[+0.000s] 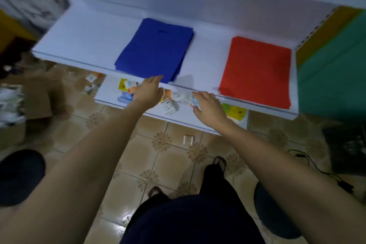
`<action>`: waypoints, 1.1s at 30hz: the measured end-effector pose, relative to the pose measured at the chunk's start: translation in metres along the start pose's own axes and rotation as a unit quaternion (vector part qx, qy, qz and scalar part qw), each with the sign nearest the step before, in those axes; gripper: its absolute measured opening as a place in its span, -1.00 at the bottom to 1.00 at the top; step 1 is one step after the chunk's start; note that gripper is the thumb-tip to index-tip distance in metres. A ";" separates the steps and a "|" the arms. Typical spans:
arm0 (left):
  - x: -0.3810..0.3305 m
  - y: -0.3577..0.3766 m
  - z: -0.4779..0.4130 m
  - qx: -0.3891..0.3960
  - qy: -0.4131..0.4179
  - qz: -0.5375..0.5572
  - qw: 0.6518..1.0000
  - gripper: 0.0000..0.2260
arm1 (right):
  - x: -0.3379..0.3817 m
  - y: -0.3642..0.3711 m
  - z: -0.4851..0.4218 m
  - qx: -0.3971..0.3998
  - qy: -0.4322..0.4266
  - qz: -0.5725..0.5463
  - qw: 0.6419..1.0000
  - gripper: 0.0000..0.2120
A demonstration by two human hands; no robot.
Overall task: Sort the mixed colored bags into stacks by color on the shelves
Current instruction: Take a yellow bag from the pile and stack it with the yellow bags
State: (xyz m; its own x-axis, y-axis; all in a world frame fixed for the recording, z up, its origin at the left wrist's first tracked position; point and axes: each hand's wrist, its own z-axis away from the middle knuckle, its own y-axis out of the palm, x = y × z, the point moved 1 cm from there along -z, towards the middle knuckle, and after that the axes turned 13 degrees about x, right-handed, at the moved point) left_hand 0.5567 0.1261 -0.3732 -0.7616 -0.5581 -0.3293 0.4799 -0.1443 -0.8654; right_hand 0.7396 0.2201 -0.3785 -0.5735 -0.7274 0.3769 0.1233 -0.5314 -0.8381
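**Both hands at the front edge of the shelf, two sorted stacks laid out**

The left hand (148, 93) reaches forward with its fingers straight and held together. Its fingertips (158, 79) lie at the near corner of the blue bag stack (156, 49), and it holds nothing. Motion blur hides whether they press on the bags or only meet the edge.

The blue stack lies flat on the white shelf (89, 35), directly ahead of the left hand and running away from it. A handle cut-out shows near the far end of the top bag.

The right hand (210, 109) is just beside the left hand, at the shelf's front lip. Its fingers are loosely bent and nothing can be seen in its grasp.

The red bag stack (257, 69) lies flat on the same shelf, ahead of the right hand and to its outer side, well apart from the blue stack. Bare white shelf lies between the two stacks, in front of the right hand's fingers.

Below both hands a lower shelf (111, 91) carries scattered small boxes (170, 107) and packets, too blurred to read. Under the forearms is a tiled floor (170, 156).
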 end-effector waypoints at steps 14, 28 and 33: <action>0.255 -0.207 0.189 -0.261 -0.111 -0.023 0.959 -0.70 | 0.357 -0.036 -0.071 -0.016 -0.261 -0.006 0.965 -0.63; 0.313 -0.465 0.089 -0.387 -0.013 0.018 0.922 -0.74 | 0.469 -0.285 -0.211 -0.246 -0.285 -0.075 0.924 -0.72; 0.348 -0.493 0.026 -0.345 0.004 0.054 0.937 -0.72 | 0.453 -0.305 -0.263 -0.260 -0.205 -0.099 0.938 -0.71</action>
State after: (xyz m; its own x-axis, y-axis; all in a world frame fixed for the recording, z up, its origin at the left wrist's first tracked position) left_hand 0.0665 -0.0182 -0.0508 -0.7288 -0.5327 -0.4302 0.1612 0.4771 -0.8639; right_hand 0.2291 0.1667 -0.0561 -0.1700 -0.7989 0.5769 -0.4260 -0.4683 -0.7741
